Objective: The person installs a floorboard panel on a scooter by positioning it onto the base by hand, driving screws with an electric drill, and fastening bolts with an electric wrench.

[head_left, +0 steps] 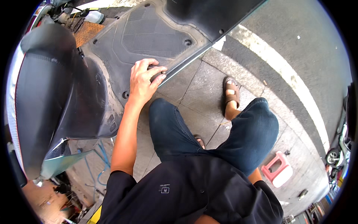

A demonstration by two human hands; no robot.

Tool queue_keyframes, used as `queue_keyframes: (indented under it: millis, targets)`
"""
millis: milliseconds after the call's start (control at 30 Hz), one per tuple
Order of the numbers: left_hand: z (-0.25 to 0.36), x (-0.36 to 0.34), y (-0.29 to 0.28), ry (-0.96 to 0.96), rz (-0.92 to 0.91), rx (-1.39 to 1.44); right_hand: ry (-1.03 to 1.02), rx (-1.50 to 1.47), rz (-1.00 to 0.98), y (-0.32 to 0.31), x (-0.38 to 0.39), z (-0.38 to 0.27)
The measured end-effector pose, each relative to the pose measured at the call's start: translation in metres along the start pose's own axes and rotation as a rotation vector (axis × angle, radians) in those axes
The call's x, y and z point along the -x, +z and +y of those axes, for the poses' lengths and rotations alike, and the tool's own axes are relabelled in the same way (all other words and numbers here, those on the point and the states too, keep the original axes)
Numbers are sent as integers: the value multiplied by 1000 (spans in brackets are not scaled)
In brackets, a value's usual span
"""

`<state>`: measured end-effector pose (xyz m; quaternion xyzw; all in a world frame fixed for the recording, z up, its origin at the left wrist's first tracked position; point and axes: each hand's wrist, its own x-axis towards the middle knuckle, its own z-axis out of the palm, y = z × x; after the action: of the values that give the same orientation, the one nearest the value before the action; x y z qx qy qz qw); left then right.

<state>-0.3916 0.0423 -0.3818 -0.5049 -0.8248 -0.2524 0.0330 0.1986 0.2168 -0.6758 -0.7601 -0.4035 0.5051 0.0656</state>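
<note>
My left hand [145,78] is on the grey scooter floorboard [153,33] near its outer edge, fingers curled around something small and dark that I cannot make out. Recessed holes [188,42] mark the floorboard. To the left of my arm is the black seat [44,104], above a grey body panel. My right forearm [254,175] shows briefly below my right thigh [253,130]; that hand is hidden behind the leg.
A pink plastic stool [280,171] stands on the paving at lower right. Blue hoses [102,156] and clutter lie at lower left. An orange mat [87,33] is behind the scooter. A painted white line [283,63] curves along the asphalt; parked vehicles [333,155] line the far right.
</note>
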Motion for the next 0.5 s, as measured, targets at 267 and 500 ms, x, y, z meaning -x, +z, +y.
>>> queue_keyframes:
  millis: [267, 500]
  targets:
    - [1, -5, 4, 17, 49, 91, -664, -289, 326, -135, 105, -222]
    - [-5, -1, 3, -9, 51, 87, -1114, -353, -276, -129, 310, -373]
